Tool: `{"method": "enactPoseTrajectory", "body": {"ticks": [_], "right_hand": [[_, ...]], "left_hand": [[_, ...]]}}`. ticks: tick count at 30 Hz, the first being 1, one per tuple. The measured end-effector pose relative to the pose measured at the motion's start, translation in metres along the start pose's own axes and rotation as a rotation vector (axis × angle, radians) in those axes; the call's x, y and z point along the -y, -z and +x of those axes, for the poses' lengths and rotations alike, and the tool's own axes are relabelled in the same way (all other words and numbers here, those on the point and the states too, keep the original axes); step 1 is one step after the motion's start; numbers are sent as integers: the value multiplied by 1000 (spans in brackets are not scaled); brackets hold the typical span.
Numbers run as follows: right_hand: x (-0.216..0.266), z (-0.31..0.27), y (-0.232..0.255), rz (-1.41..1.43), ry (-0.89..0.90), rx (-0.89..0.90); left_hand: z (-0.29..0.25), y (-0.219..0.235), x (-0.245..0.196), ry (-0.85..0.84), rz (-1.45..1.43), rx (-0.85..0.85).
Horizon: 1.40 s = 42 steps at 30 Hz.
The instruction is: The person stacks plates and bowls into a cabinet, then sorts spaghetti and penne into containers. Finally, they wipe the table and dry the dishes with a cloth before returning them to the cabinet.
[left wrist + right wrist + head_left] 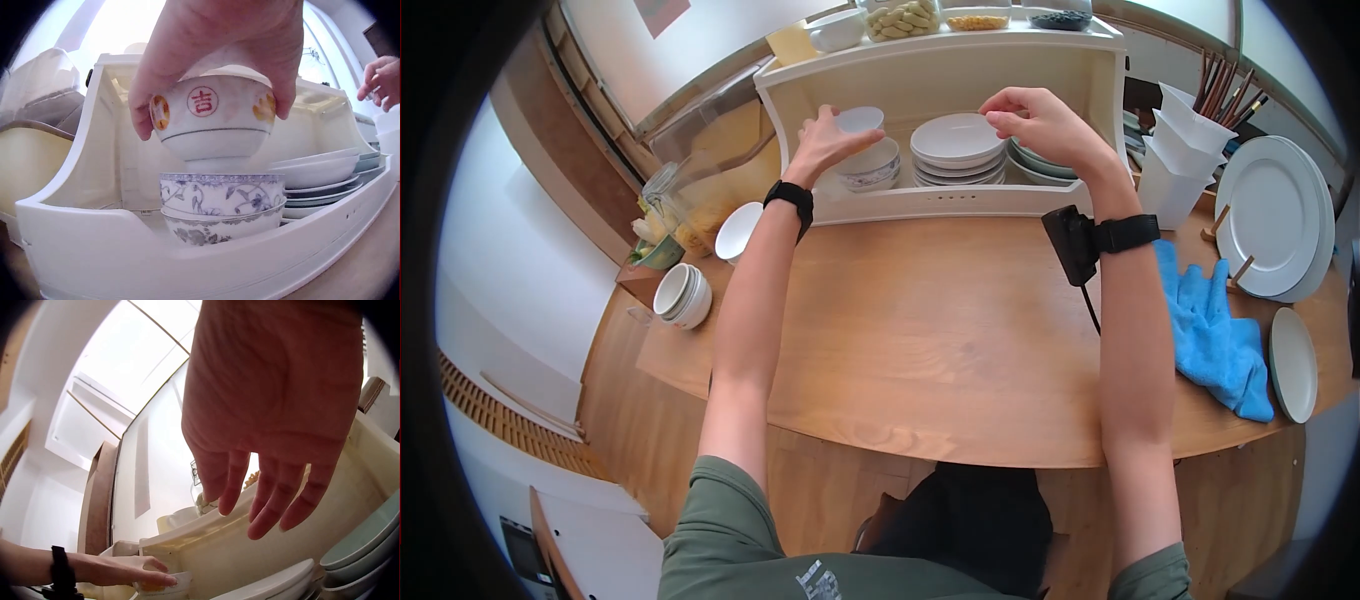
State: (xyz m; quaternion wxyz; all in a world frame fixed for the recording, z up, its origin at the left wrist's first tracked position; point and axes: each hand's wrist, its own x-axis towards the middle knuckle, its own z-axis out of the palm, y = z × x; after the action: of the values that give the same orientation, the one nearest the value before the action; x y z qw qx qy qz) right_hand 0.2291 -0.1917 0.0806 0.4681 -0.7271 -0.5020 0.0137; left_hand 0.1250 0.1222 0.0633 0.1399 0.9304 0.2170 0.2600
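My left hand (828, 142) grips a white bowl (212, 119) by its sides, thumb and fingers spread across the rim. A red character in a ring and orange patches mark this bowl. Its foot is right over a stack of patterned bowls (219, 197), blue-flowered above and grey-flowered below, inside a cream shelf (960, 203). My right hand (1040, 125) hovers above a stack of white plates (957, 140) and green-edged dishes (1040, 165). Its fingers hang loosely bent and hold nothing, as the right wrist view (269, 425) shows.
Stacked white bowls (684, 297) and a single white bowl (738, 230) stand at the table's left. On the right are a blue cloth (1215, 335), racked plates (1270, 215), an oval dish (1292, 365) and white holders (1175, 170) with chopsticks. Jars (903, 18) line the shelf top.
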Motion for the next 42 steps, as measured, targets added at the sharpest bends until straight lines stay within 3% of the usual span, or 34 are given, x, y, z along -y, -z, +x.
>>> {"method": "enactPoseTrajectory", "body": {"ticks": [10, 24, 31, 33, 42], "right_hand": [[-1, -2, -1, 15, 29, -63], [-2, -2, -3, 11, 6, -33], [0, -1, -2, -22, -5, -2], [3, -2, -1, -37, -27, 29], [4, -2, -1, -7, -37, 34]], "left_hand": [[-7, -19, -7, 45, 89, 119], [-10, -16, -1, 66, -41, 229], [-10, -28, 9, 96, -79, 216], [-12, -32, 9, 36, -46, 119], [-21, -33, 3, 66, -144, 55]]}}
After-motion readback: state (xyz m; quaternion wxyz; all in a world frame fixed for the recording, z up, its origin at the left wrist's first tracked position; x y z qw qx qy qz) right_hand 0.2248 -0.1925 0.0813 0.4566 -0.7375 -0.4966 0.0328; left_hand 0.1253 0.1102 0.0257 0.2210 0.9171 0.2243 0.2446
